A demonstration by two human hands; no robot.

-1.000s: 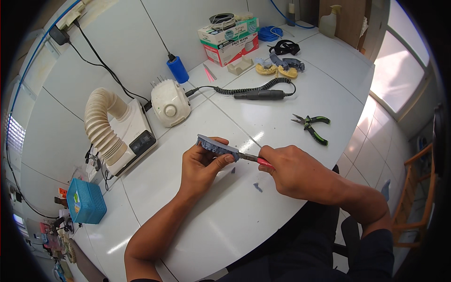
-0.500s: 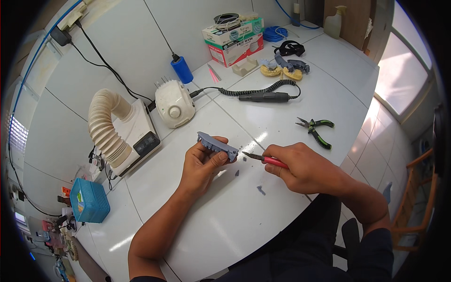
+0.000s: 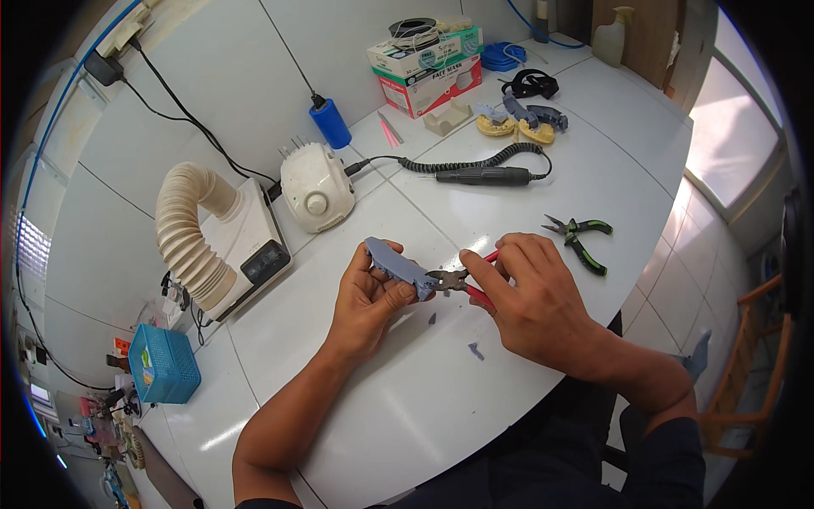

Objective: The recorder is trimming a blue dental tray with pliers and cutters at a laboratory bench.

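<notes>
L hand (image 3: 365,305) grips a grey-blue plastic arch-shaped piece (image 3: 394,265), thumb on near side, fingers behind; piece is held up over the glossy white tabletop (image 3: 373,441), front-centre. R hand (image 3: 543,297) is wrapped round small metal cutters w/ red handles (image 3: 452,280), handles spread; cutter tips are at the piece's R end, can't tell if they bite into it.

Small grey-blue plastic scraps (image 3: 476,350) lie on tabletop below, btwn the forearms. Black-and-green long-nosed pliers (image 3: 585,244) lie open just beyond R hand, nobody's holding them. Farther back: slim black handpiece (image 3: 483,176) w/ coiled cord, running to rounded white control box (image 3: 315,187). Bent cream corrugated hose (image 3: 182,225) on L side, light-blue plastic basket (image 3: 174,373) nearer the person. Yellow dental casts (image 3: 496,126) sit at the back R, w/ dark grey-blue arch pieces (image 3: 549,117) next to them.
</notes>
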